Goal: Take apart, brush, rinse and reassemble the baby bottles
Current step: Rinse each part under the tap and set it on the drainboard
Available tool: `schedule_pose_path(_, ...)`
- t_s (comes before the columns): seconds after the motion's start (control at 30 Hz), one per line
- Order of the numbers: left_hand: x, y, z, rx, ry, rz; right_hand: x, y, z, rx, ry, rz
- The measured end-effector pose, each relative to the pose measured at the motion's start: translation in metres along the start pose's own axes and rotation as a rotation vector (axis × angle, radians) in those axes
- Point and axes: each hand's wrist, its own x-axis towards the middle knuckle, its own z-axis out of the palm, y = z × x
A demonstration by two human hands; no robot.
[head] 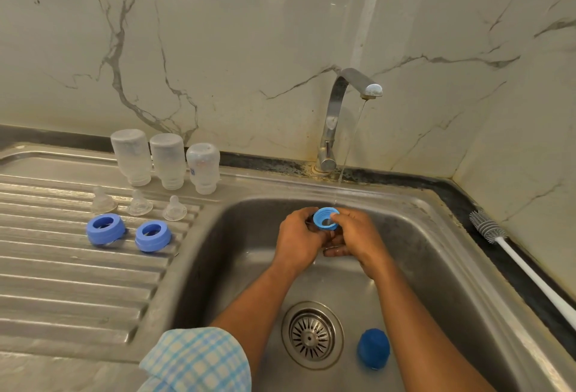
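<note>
Water (351, 145) runs from the tap (335, 117) at the far rim of the steel sink (420, 201) and falls onto a blue screw ring (325, 219). Both hands hold the ring low in the far half of the basin. The left hand (297, 243) curls its fingers round the ring's left side. The right hand (358, 242) pinches the ring's right edge.

Nearer, a dark blue cap (373, 348) lies on the basin floor just right of the drain strainer (311, 335). It is well apart from the hands.

On the ribbed drainboard (78, 282) to the left, three clear bottles (166, 161) stand upside down in a row along the far edge. Three clear teats (139, 203) sit in front of them. Two more blue rings (106, 229) (153, 235) sit nearer still, the right one close to the basin's left edge.

A bottle brush (530, 273) lies on the dark counter strip along the sink's right rim.
</note>
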Motion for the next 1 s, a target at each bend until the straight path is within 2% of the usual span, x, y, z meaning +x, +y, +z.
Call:
schedule_pose_path(0.17, -0.001, -0.003, -0.001, 0.071, 0.009, -0.021, -0.002, 0.001, -0.001, -0.043, -0.086, -0.001)
schedule_pose_path(0.4, -0.003, 0.002, 0.003, 0.125, -0.046, 0.012, -0.001, 0.004, -0.005, -0.044, 0.054, -0.098)
schedule_pose_path(0.63, 0.003, -0.003, 0.001, 0.236, -0.051, -0.082, 0.0, 0.004, 0.0, 0.054, -0.021, -0.021)
schedule_pose_path(0.73, 0.005, -0.007, 0.002, 0.243, -0.141, -0.064, 0.001, 0.005, 0.001, 0.036, 0.012, -0.043)
schedule_pose_path(0.83, 0.001, -0.004, 0.006, 0.234, -0.266, -0.004, 0.005, 0.009, 0.0, -0.025, 0.128, -0.073)
schedule_pose_path(1.0, 0.002, -0.011, 0.008, 0.301, -0.32, 0.013, 0.009, 0.012, 0.002, -0.155, 0.192, -0.139)
